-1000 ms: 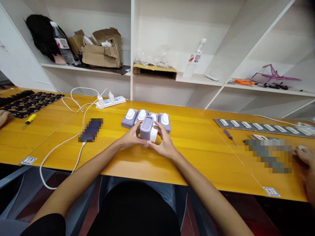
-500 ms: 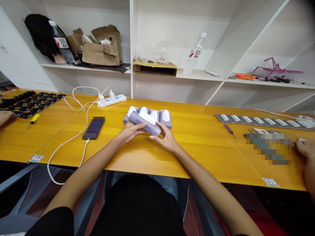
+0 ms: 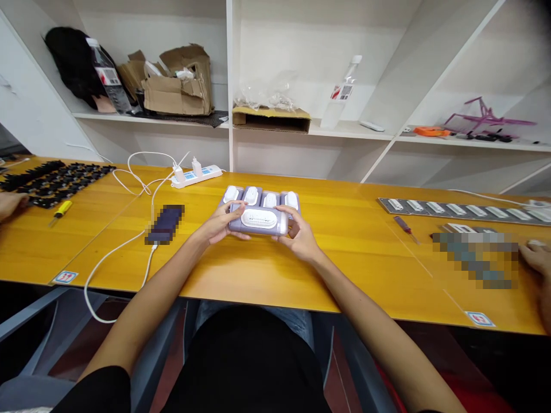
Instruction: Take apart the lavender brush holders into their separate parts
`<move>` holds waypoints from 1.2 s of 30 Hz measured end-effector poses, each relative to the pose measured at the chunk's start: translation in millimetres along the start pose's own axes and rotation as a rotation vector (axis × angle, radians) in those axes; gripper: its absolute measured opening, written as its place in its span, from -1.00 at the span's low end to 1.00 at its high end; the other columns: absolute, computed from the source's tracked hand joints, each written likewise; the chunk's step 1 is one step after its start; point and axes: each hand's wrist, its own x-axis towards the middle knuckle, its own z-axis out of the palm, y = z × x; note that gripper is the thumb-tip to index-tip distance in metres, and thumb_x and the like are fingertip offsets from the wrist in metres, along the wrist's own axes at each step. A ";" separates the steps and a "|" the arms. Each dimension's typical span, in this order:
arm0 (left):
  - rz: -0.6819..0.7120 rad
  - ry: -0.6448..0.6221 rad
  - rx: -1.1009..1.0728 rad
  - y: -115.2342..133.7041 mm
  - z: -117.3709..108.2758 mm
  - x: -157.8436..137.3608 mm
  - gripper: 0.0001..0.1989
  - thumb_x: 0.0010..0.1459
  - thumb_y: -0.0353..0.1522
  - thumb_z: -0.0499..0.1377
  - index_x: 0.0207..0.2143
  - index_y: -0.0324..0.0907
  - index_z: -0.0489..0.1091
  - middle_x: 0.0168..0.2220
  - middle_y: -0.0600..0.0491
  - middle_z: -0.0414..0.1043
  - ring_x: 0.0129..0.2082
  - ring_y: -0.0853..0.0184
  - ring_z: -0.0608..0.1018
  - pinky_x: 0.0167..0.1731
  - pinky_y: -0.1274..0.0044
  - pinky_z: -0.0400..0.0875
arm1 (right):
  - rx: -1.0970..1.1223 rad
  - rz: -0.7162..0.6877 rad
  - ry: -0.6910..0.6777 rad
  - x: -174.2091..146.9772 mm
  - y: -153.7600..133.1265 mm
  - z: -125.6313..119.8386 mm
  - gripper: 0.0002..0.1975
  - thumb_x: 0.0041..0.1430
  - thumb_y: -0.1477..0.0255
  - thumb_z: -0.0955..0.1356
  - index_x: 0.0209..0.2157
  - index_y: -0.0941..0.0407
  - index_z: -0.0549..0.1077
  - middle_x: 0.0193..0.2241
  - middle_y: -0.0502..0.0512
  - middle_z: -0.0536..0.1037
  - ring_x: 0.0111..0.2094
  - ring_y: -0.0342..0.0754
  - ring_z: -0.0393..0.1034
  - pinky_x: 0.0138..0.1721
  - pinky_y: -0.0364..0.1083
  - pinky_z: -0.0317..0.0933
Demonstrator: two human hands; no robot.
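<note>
Between my two hands is a purple plastic device (image 3: 258, 219) with a raised white oval panel facing up. My left hand (image 3: 220, 222) grips its left end, thumb on top and fingers beneath. Its right end is held by my right hand (image 3: 300, 236), whose fingers partly hide behind it. Just beyond the held piece, several similar purple devices (image 3: 252, 195) with white oval parts stand in a row on the wooden table (image 3: 267, 269). Their near sides are partly covered by the one I hold.
A blurred-out phone (image 3: 165, 225) with a white cable lies left, near a power strip (image 3: 197, 175). A yellow screwdriver (image 3: 61, 211) and black parts (image 3: 64, 180) are farther left. Right are a screwdriver (image 3: 406, 228), a long strip of white pieces (image 3: 454, 209) and another person's hand (image 3: 536, 258).
Both hands have turned the purple device: its perforated side faced me at a slant before, and now the white oval panel shows, with the piece lying nearly level.
</note>
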 end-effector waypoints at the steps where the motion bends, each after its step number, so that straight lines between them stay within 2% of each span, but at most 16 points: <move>1: -0.019 -0.003 0.023 0.1 -0.4 -0.8 -0.28 0.04 0.01 0.61 0.08 -0.18 0.49 0.00 -0.12 0.64 -0.20 0.16 0.74 -0.30 0.21 0.82 | -0.004 -0.011 0.005 -0.4 -1.6 -0.4 -0.17 0.00 0.34 0.63 0.31 -0.06 0.42 0.47 0.25 0.29 0.38 0.25 0.40 0.24 0.16 0.50; 5: -0.056 0.044 0.119 -3.8 0.9 1.5 -0.33 0.12 0.13 0.52 -0.04 -0.21 0.53 -0.14 -0.11 0.67 -0.35 0.26 0.68 -0.49 0.37 0.75 | 0.003 0.004 -0.022 -0.1 -4.7 -3.6 -0.23 -0.01 0.44 0.64 0.26 -0.06 0.49 0.47 0.23 0.28 0.41 0.25 0.35 0.28 0.17 0.46; 8: -0.065 0.084 0.213 -8.4 2.3 6.4 -0.31 0.17 0.21 0.42 -0.11 -0.24 0.56 -0.25 -0.14 0.68 -0.47 0.27 0.63 -0.60 0.43 0.64 | 0.055 0.090 -0.069 2.6 -3.5 -7.7 -0.15 -0.05 0.38 0.69 0.28 -0.06 0.47 0.40 0.25 0.40 0.29 0.23 0.50 0.19 0.19 0.54; 10: -0.041 0.104 0.296 -10.7 2.2 9.0 -0.31 0.19 0.24 0.37 -0.12 -0.23 0.57 -0.28 -0.13 0.67 -0.49 0.25 0.61 -0.61 0.42 0.61 | 0.103 0.156 -0.078 4.5 -2.6 -10.4 -0.12 -0.04 0.28 0.70 0.30 -0.05 0.43 0.32 0.27 0.51 0.19 0.22 0.59 0.07 0.19 0.61; 13: 0.057 0.152 0.470 -12.0 0.2 10.3 -0.31 0.24 0.29 0.27 -0.19 -0.19 0.54 -0.30 -0.11 0.65 -0.37 0.16 0.66 -0.42 0.31 0.68 | 0.168 0.244 -0.094 6.2 -3.1 -13.2 -0.21 0.00 0.20 0.70 0.22 0.04 0.47 0.11 0.29 0.67 0.00 0.20 0.70 -0.05 0.18 0.65; 15: 0.156 0.187 0.625 -11.8 -0.6 8.5 -0.30 0.29 0.31 0.17 -0.25 -0.16 0.53 -0.24 -0.13 0.65 -0.17 0.04 0.69 -0.14 0.19 0.69 | 0.204 0.297 -0.121 6.5 -4.4 -13.8 -0.30 0.01 0.21 0.70 0.13 0.10 0.52 -0.06 0.27 0.74 -0.18 0.16 0.74 -0.09 0.18 0.66; 17: 0.251 0.186 0.790 -11.7 1.6 4.3 -0.31 0.32 0.29 0.12 -0.24 -0.15 0.56 -0.11 -0.16 0.67 0.05 -0.07 0.66 0.14 0.11 0.58 | 0.236 0.337 -0.146 6.3 -5.2 -12.9 -0.36 0.00 0.24 0.71 0.06 0.14 0.55 -0.17 0.23 0.76 -0.30 0.13 0.74 -0.13 0.16 0.67; 19: 0.312 0.142 0.946 -12.5 7.7 -1.7 -0.37 0.30 0.24 0.20 -0.10 -0.12 0.61 0.05 -0.17 0.68 0.19 -0.15 0.61 0.30 0.07 0.42 | 0.264 0.363 -0.163 6.1 -4.6 -10.4 -0.38 -0.02 0.24 0.72 0.00 0.15 0.56 -0.23 0.18 0.75 -0.35 0.11 0.74 -0.18 0.13 0.68; 21: 0.338 0.095 1.087 -14.4 16.3 -7.5 -0.35 0.19 0.18 0.35 0.10 -0.09 0.60 0.14 -0.19 0.66 0.22 -0.23 0.60 0.35 0.02 0.34 | 0.286 0.376 -0.172 5.9 -2.4 -6.7 -0.38 -0.05 0.25 0.74 -0.03 0.14 0.55 -0.26 0.14 0.74 -0.37 0.09 0.74 -0.23 0.09 0.68; 25: 0.352 0.029 1.311 -19.4 28.9 -13.8 0.09 -0.07 0.19 0.54 0.40 -0.13 0.41 0.21 -0.34 0.61 0.23 -0.41 0.59 0.31 -0.06 0.32 | 0.312 0.384 -0.167 5.0 2.7 2.3 -0.37 -0.11 0.31 0.76 -0.06 0.13 0.54 -0.29 0.06 0.72 -0.39 0.04 0.72 -0.28 0.03 0.68; 28: 0.351 -0.037 1.428 -21.7 27.5 -13.5 0.24 -0.13 0.21 0.57 0.49 -0.14 0.31 0.29 -0.41 0.55 0.24 -0.47 0.58 0.24 -0.06 0.38 | 0.325 0.383 -0.169 3.6 2.0 7.4 -0.30 -0.16 0.37 0.78 0.00 0.10 0.54 -0.22 0.05 0.73 -0.35 0.02 0.74 -0.26 0.01 0.69; 31: 0.365 -0.101 1.502 -22.9 22.8 -11.6 0.22 -0.15 0.14 0.61 0.47 -0.10 0.31 0.37 -0.37 0.49 0.30 -0.42 0.56 0.22 0.04 0.43 | 0.338 0.388 -0.195 2.0 -2.4 9.8 -0.24 -0.09 0.31 0.76 0.12 0.07 0.54 -0.15 0.09 0.74 -0.37 0.06 0.75 -0.30 0.04 0.70; 34: 0.391 -0.146 1.543 -24.2 21.9 -10.5 0.02 -0.05 0.04 0.60 0.39 -0.10 0.39 0.37 -0.30 0.50 0.33 -0.30 0.54 0.21 0.14 0.45 | 0.331 0.403 -0.208 1.0 -6.4 11.4 -0.40 0.11 0.18 0.69 0.10 0.09 0.58 -0.21 0.14 0.75 -0.41 0.08 0.74 -0.46 -0.03 0.64; 36: 0.407 -0.158 1.556 -24.6 23.4 -10.2 -0.12 0.05 0.01 0.55 0.34 -0.11 0.43 0.33 -0.28 0.53 0.31 -0.25 0.56 0.17 0.18 0.46 | 0.314 0.411 -0.202 0.9 -7.9 11.8 -0.50 0.17 0.17 0.66 0.02 0.11 0.60 -0.26 0.15 0.75 -0.43 0.07 0.73 -0.52 -0.09 0.59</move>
